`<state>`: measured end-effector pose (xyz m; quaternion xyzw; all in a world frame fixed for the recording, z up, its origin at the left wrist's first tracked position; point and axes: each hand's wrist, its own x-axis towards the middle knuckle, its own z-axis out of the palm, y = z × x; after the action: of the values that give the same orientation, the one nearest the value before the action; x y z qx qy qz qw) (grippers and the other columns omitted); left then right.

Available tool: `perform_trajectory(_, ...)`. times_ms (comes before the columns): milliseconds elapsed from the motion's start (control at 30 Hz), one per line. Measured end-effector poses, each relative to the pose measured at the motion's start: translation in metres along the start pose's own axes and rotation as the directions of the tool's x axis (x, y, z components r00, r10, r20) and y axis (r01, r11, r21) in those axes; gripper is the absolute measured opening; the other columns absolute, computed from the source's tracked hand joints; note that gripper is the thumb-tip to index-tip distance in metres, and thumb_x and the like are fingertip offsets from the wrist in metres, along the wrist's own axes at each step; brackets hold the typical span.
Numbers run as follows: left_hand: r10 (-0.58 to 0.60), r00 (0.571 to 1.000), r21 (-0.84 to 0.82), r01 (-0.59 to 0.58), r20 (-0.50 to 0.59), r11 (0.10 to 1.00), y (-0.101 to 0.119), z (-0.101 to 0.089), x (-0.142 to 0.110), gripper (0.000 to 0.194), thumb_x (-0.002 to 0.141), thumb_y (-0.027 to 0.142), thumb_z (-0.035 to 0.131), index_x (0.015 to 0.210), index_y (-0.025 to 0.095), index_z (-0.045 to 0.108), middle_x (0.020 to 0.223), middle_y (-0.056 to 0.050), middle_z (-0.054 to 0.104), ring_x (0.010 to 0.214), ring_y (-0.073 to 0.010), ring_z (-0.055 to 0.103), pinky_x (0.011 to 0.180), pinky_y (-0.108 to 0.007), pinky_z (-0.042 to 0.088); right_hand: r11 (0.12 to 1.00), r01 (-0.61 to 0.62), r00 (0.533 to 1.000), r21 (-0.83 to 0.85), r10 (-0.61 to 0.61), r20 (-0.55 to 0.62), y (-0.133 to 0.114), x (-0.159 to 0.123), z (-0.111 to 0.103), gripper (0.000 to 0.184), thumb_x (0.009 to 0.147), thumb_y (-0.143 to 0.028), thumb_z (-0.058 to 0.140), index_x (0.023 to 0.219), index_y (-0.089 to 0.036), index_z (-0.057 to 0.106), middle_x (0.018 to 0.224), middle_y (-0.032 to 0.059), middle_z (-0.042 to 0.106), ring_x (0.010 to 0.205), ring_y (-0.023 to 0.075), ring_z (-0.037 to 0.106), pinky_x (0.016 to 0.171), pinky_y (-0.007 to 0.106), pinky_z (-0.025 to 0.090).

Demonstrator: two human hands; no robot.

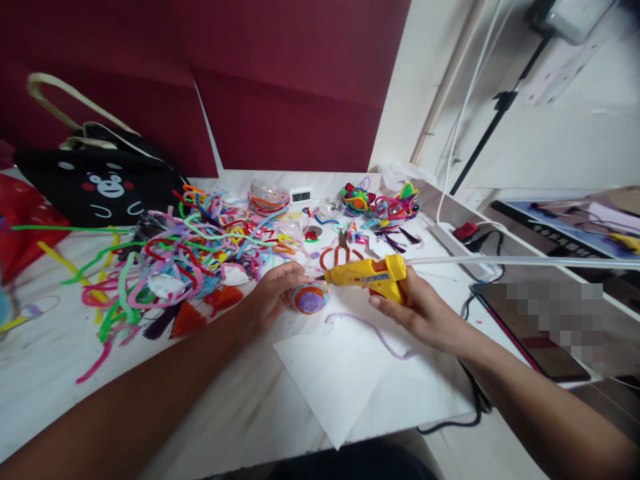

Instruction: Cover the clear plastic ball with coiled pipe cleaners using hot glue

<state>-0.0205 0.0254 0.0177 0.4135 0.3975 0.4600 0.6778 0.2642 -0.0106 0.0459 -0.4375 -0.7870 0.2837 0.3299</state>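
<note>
In the head view my right hand [420, 307] is wrapped round the handle of a yellow glue gun [365, 277]. Its nozzle points left, close above a ball [311, 299] coiled with purple, orange and light-blue pipe cleaner. My left hand [277, 290] grips that ball from its left side; some fingertips are hidden behind it. One loose lilac pipe cleaner [373, 328] trails across the table and a white sheet of paper [335, 373] in front. Just behind the glue gun lie orange-handled pliers [343, 252].
Tangled pipe cleaners [175, 267] cover the table's left side, near a black bag [100, 187]. Finished-looking colourful figures [395, 207], a small digital clock [301, 195] and clear balls stand at the back. A power strip [463, 250] and a dark tablet-like device [535, 333] lie right.
</note>
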Motion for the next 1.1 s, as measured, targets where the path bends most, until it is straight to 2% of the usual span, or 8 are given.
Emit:
perform_trajectory(667,-0.006,1.0,0.031,0.007,-0.01,0.999,0.0,0.0,0.002,0.043,0.057,0.035,0.097,0.072,0.022,0.058,0.064,0.007,0.057,0.057,-0.0109,0.051,0.055,-0.024,0.043,1.0,-0.022,1.0,-0.003,0.022,-0.009,0.004,-0.007,-0.003,0.025,0.102,-0.047,0.067,0.098,-0.027,0.052,0.081,0.0014,0.062,0.07,0.0217,0.057,0.062,0.035,0.048)
perform_trajectory(967,-0.01,1.0,0.039,0.011,-0.029,0.999,0.003,0.0,0.0,0.044,0.06,0.034,0.097,0.075,0.02,0.058,0.066,0.005,0.058,0.062,-0.0125,0.056,0.059,-0.025,0.047,0.998,-0.055,0.998,0.009,0.055,-0.023,0.006,-0.013,-0.003,0.026,0.1,-0.046,0.069,0.097,-0.028,0.051,0.078,0.0002,0.06,0.066,0.0208,0.054,0.057,0.034,0.044)
perform_trajectory(1100,-0.01,1.0,0.034,0.011,-0.02,0.999,0.002,0.0,0.001,0.042,0.063,0.033,0.095,0.075,0.021,0.057,0.068,0.004,0.062,0.065,-0.0143,0.061,0.061,-0.026,0.048,0.998,-0.057,0.998,0.005,0.057,-0.015,0.007,-0.016,-0.003,0.022,0.1,-0.043,0.068,0.099,-0.028,0.052,0.079,0.0012,0.061,0.068,0.0225,0.056,0.059,0.036,0.047)
